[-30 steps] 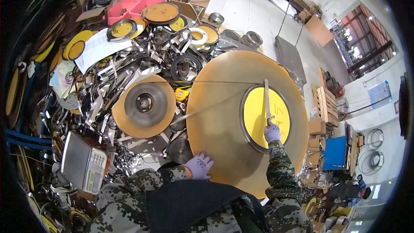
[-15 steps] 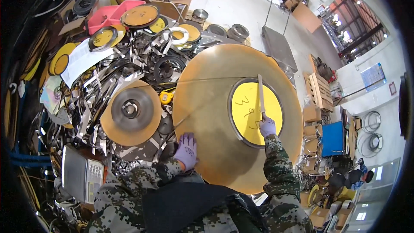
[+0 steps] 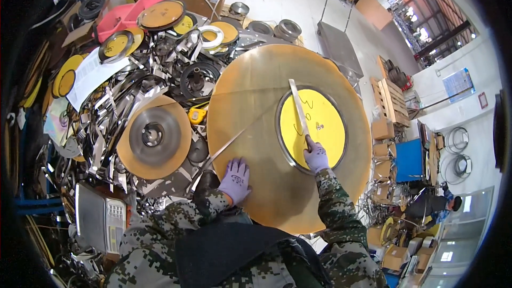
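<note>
Both my grips wear thin pale-lilac knit gloves: the left grip [image 3: 235, 180] low and centre in the frame, the right grip [image 3: 316, 156] just right of it. My sleeves [image 3: 336, 216] are grey-green pixel camouflage, snug at the wrists. A black vest [image 3: 229, 253] covers my chest at the bottom edge.

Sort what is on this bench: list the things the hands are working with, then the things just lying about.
In hand:
- large tan disc, left hand flat on it
- yellow centre disc
- long metal strip, held by right hand

Lying about:
- smaller reel
- yellow tape measure
- loose metal offcuts
- grey weighing scale
- pink tray
</note>
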Demonstrator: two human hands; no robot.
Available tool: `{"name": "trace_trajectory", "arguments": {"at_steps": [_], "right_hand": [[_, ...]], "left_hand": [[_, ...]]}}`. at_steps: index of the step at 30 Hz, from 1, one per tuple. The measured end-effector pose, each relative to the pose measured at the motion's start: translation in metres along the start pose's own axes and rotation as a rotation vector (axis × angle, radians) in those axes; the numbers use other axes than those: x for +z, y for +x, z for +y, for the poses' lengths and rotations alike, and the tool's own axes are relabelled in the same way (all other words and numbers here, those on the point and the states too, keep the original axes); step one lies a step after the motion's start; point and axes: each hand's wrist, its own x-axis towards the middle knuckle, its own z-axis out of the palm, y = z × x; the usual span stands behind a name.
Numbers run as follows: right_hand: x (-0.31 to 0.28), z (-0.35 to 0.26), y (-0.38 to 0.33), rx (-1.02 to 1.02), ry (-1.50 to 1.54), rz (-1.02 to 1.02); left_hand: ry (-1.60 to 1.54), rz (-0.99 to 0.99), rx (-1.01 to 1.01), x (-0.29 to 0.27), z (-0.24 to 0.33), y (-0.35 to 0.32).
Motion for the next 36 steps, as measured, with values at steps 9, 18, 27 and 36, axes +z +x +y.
{"name": "trace_trajectory", "arguments": {"at_steps": [9,18,27,36], "right_hand": [[0.035,-0.048,-0.143,-0.059,0.194,0.136],[0.057,-0.049,-0.163,0.01,0.085,0.104],[0.043,-0.064,-0.171,0.097,0.154,0.111],[0.021,-0.034,-0.08,0.057,0.031,0.287]], "left_hand": [[-0.104,0.111,-0.185,-0.061,-0.043,-0.018],[0.103,0.297,-0.309,-0.022,-0.087,0.092],[0.093,0.282,-0.157,-0.026,-0.106,0.109],[0.165,0.296,-0.11,-0.011,-0.1,0.111]]}}
